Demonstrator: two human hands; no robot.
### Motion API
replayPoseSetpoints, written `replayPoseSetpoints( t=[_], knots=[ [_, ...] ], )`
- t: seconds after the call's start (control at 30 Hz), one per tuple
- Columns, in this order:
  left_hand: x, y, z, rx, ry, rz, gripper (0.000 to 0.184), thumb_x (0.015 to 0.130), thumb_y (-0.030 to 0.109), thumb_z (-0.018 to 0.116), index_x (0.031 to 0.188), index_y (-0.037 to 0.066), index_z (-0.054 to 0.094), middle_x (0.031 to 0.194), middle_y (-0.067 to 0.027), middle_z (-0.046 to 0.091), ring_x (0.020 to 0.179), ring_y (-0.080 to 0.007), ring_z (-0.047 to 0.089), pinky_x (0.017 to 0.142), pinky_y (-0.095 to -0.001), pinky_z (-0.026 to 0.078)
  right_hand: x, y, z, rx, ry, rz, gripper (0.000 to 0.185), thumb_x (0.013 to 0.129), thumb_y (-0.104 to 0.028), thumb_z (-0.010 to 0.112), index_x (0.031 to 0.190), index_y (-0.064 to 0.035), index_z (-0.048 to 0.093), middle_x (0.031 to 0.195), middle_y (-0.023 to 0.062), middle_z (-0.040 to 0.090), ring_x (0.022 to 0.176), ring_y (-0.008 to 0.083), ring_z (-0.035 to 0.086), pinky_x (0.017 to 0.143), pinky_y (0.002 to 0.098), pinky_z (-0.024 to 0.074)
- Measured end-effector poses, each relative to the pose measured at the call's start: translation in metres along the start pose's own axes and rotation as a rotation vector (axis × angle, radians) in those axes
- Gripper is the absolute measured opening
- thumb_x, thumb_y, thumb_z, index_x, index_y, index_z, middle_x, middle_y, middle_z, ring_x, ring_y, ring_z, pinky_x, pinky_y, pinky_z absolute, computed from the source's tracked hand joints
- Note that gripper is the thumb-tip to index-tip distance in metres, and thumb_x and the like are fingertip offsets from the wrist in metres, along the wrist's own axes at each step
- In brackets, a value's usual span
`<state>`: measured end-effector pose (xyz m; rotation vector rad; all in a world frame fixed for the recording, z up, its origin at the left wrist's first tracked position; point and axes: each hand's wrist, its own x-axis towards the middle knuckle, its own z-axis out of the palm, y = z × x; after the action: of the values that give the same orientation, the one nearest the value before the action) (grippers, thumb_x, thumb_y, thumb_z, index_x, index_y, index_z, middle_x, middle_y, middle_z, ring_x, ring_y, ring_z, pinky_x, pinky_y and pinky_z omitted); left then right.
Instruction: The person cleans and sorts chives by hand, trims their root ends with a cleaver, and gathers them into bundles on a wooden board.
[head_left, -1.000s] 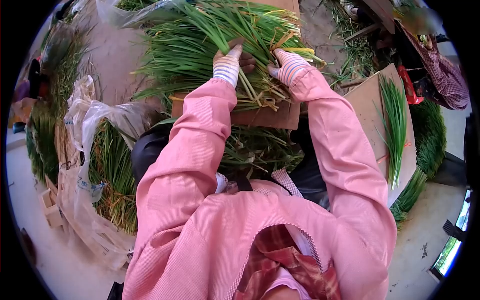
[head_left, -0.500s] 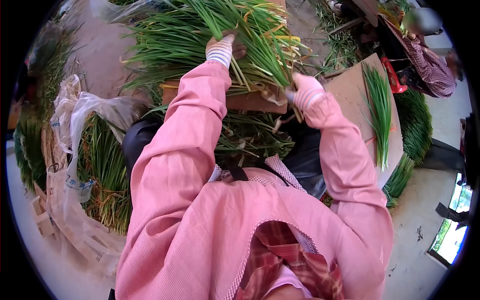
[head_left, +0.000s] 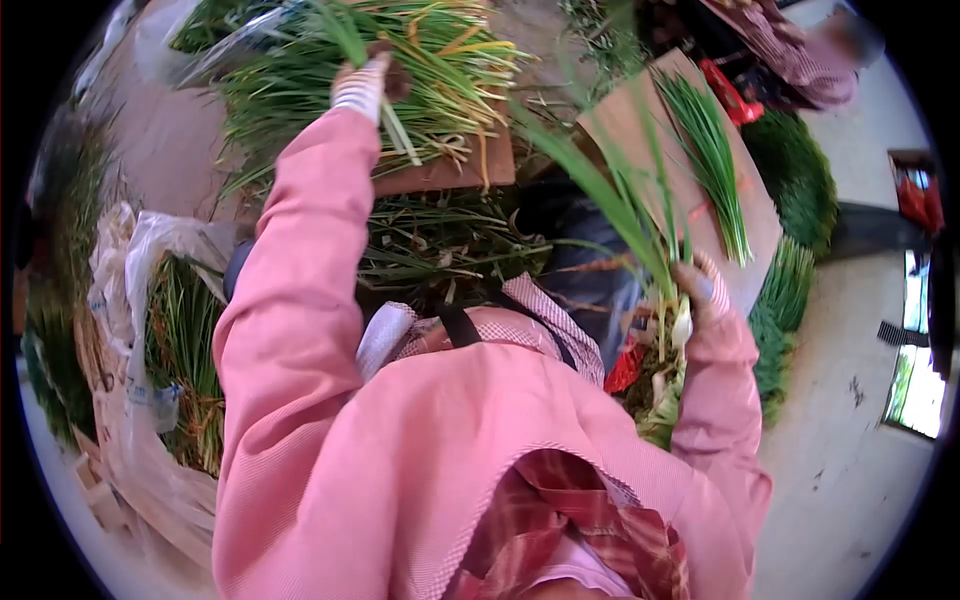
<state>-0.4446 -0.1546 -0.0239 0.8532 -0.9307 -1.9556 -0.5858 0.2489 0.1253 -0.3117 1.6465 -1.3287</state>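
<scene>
My left hand (head_left: 365,82), in a striped glove with bare fingertips, is closed round a few long garlic chives (head_left: 402,137) over a broad heap of chives (head_left: 290,115). The heap lies on a brown board (head_left: 450,177), with yellowed leaves along its right side. At the right, near my knee, my right hand (head_left: 703,285) is closed on a small tuft of garlic chives (head_left: 622,215). Their leaves point up and away, blurred by motion, and pale stems hang below the fingers. A tied bundle of chives (head_left: 712,160) rests on a tan board (head_left: 625,120) beyond that hand.
Leaf scraps (head_left: 430,245) lie below the brown board. To the left, clear plastic (head_left: 150,260) wraps upright chives (head_left: 185,340). More chive bundles (head_left: 795,165) stand right of the tan board. A person in a checked sleeve (head_left: 790,50) sits at the upper right.
My right hand has moved from the heap's right edge down and right, carrying a small tuft of chives. My left hand stays at the heap, and the whole view has shifted.
</scene>
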Motion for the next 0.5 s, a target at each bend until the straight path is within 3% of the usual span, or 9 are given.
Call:
replayPoseSetpoints(
  t=[0.07, 0.13, 0.2, 0.27, 0.33, 0.4, 0.43, 0.5],
  knots=[
    [-0.048, 0.03, 0.015, 0.007, -0.049, 0.186, 0.02, 0.081, 0.009, 0.054, 0.1, 0.005, 0.056, 0.076, -0.0081, 0.059, 0.065, -0.0188, 0.059, 0.056, -0.0296, 0.051, 0.0, -0.014, 0.012, 0.002, -0.014, -0.119, 0.036, 0.073, -0.018, 0.054, 0.103, 0.0002, 0.051, 0.088, 0.0076, 0.058, 0.075, 0.0154, 0.057, 0.068, 0.0266, 0.0469],
    [-0.101, 0.049, 0.025, 0.11, -0.127, 0.313, 0.023, 0.084, 0.017, 0.051, 0.1, 0.002, 0.055, 0.073, -0.0057, 0.058, 0.056, -0.0129, 0.054, 0.045, -0.0232, 0.042, 0.019, -0.02, 0.013, -0.072, -0.04, -0.306, 0.035, 0.075, -0.019, 0.052, 0.103, 0.0006, 0.051, 0.086, 0.0067, 0.058, 0.071, 0.0132, 0.055, 0.064, 0.0243, 0.0451],
    [-0.149, 0.049, 0.032, 0.298, -0.114, 0.218, 0.028, 0.081, 0.027, 0.057, 0.097, 0.004, 0.057, 0.064, -0.0008, 0.052, 0.047, -0.0068, 0.044, 0.037, -0.0197, 0.033, 0.037, -0.019, 0.013, -0.169, -0.071, -0.356, 0.034, 0.077, -0.02, 0.052, 0.104, 0.0014, 0.05, 0.084, 0.0054, 0.057, 0.07, 0.0113, 0.053, 0.062, 0.023, 0.0424],
    [-0.184, 0.03, 0.042, 0.284, -0.174, -0.03, 0.035, 0.073, 0.036, 0.065, 0.092, 0.008, 0.057, 0.06, 0.0007, 0.048, 0.041, -0.0051, 0.038, 0.034, -0.0199, 0.028, 0.047, -0.02, 0.042, -0.118, -0.186, -0.38, 0.03, 0.078, -0.015, 0.054, 0.103, 0.0004, 0.051, 0.084, 0.0026, 0.056, 0.072, 0.0099, 0.051, 0.064, 0.0228, 0.0415],
    [-0.202, 0.02, 0.058, 0.26, -0.297, -0.21, 0.04, 0.07, 0.038, 0.068, 0.092, 0.009, 0.053, 0.061, 0.0016, 0.048, 0.043, -0.0052, 0.041, 0.035, -0.0186, 0.03, 0.064, -0.007, 0.061, -0.18, -0.274, -0.435, 0.028, 0.077, -0.009, 0.055, 0.104, -0.001, 0.052, 0.082, 0.0005, 0.055, 0.073, 0.0078, 0.049, 0.066, 0.0219, 0.0404],
    [-0.201, 0.007, 0.069, 0.23, -0.392, -0.207, 0.043, 0.068, 0.046, 0.066, 0.086, 0.009, 0.052, 0.06, 0.002, 0.046, 0.041, -0.0047, 0.036, 0.035, -0.0186, 0.027, 0.074, 0.001, 0.081, -0.271, -0.403, -0.442, 0.029, 0.077, -0.007, 0.056, 0.105, -0.0018, 0.051, 0.084, 0.0005, 0.055, 0.076, 0.0065, 0.048, 0.068, 0.0221, 0.0403],
    [-0.195, 0.005, 0.07, 0.169, -0.452, -0.243, 0.04, 0.067, 0.042, 0.069, 0.082, 0.01, 0.052, 0.057, 0.0023, 0.044, 0.039, -0.0049, 0.035, 0.034, -0.0183, 0.025, 0.073, 0.003, 0.092, -0.313, -0.443, -0.419, 0.031, 0.077, -0.006, 0.055, 0.107, -0.002, 0.051, 0.085, 0.0004, 0.055, 0.077, 0.0063, 0.048, 0.068, 0.0222, 0.0406],
    [-0.195, 0.01, 0.069, 0.097, -0.346, -0.249, 0.033, 0.066, 0.034, 0.072, 0.08, 0.011, 0.053, 0.053, 0.0023, 0.044, 0.037, -0.0049, 0.034, 0.033, -0.0183, 0.024, 0.078, 0.016, 0.109, -0.167, -0.487, -0.475, 0.035, 0.078, -0.002, 0.052, 0.112, -0.0024, 0.047, 0.093, 0.0012, 0.055, 0.081, 0.0076, 0.049, 0.073, 0.0226, 0.0411]
  ],
)
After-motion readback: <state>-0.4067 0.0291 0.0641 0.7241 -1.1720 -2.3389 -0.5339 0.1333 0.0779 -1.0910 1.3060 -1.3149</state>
